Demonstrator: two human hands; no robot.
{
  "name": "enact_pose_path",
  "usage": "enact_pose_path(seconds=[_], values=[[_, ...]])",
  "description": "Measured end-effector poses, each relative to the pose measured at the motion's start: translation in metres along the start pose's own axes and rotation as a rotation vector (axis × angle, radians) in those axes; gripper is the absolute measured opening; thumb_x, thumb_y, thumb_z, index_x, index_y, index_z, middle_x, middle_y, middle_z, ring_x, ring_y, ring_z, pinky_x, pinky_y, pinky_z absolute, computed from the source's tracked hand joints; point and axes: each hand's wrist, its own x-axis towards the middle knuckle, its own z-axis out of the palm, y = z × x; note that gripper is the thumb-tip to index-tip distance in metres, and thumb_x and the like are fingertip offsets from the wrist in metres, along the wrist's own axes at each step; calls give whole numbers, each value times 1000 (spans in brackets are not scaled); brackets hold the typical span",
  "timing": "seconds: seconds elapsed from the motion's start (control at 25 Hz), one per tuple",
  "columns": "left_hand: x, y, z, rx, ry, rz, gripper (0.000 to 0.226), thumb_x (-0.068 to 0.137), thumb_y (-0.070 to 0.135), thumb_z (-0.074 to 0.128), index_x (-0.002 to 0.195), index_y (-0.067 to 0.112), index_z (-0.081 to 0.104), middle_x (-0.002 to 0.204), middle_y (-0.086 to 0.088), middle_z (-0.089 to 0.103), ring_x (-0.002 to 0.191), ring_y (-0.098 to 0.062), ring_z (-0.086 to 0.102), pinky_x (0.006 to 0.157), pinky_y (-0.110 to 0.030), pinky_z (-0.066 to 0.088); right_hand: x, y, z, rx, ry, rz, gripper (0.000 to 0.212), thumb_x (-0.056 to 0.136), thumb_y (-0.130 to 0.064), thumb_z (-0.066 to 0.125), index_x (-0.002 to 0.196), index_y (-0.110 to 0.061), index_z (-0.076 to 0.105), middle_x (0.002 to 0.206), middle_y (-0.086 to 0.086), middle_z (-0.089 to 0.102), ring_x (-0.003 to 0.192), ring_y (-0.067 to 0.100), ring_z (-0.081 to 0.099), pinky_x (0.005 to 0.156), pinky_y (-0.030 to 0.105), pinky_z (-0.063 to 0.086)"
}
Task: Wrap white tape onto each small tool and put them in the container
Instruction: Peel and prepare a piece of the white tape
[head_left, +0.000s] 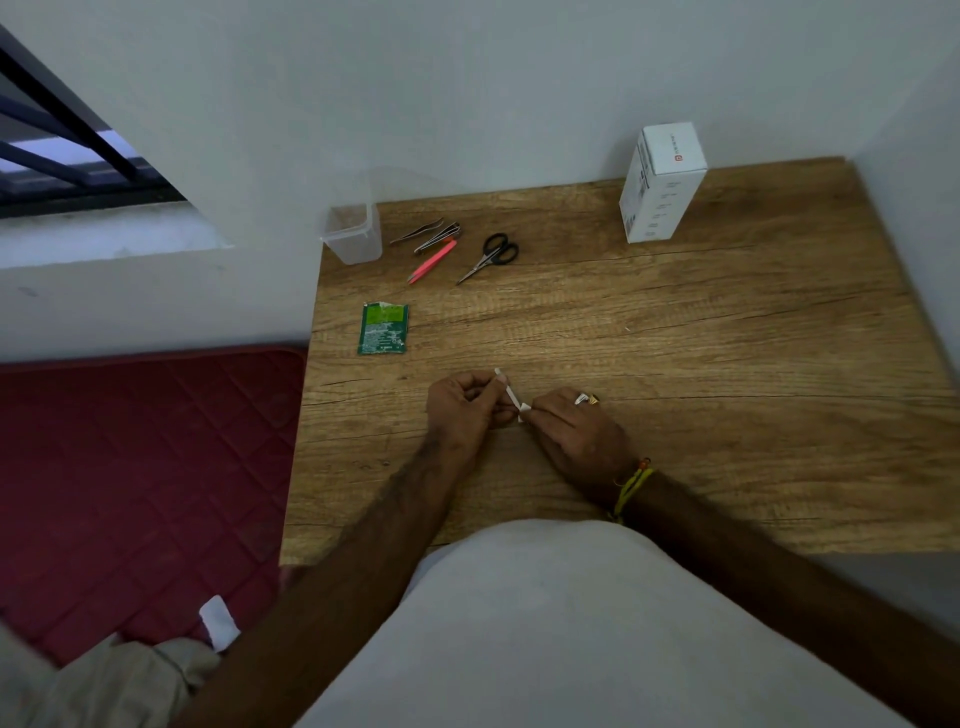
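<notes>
Pinching a strip of white tape (510, 396) between them, the left hand (465, 410) and right hand (574, 431) work low over the surface (675, 338), fingers of both curled tight on the strip. Whether a tool sits inside that grip, I can't tell; the fingers hide it.

Landmark: the container (353, 234), clear plastic, at the surface's far left corner, nothing visible inside. Just right of it lie the steel tweezers (415, 231), a second steel tool (437, 237) and pink tweezers (432, 261); the scissors (489, 257) lie further right. Nearer the person from the container lies a green packet (383, 329), and far to its right stands a white box (662, 182).

Risks from here, as I judge it: the tape is short and looks folded at the right-hand end, so it may stick to itself or to the fingers. Pull too hard and it could tear or wrap crooked.
</notes>
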Motion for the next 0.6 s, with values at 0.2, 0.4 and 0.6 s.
enact_pose_path(seconds=[0.2,0.4,0.6], values=[[-1,3,1,21,9,-21,9,92,5,68,94,-4,70,72,-14,72,53,-14,69,52,-23,58,1,0,-4,-16,-25,-9,20,89,-6,65,106,2,71,100,15,70,87,32,65,74,41,54],[-1,4,1,12,17,-33,9,92,7,68,84,7,70,69,-10,73,55,-15,70,53,-24,59,1,-2,-6,-14,-6,-11,20,85,-3,71,104,2,71,98,16,70,85,33,66,74,42,54],[0,5,1,-2,31,-50,7,92,8,69,85,7,71,71,-10,74,55,-15,70,55,-24,60,3,0,-5,-21,-8,11,22,86,-5,69,108,1,70,100,15,69,87,32,65,75,42,54]])
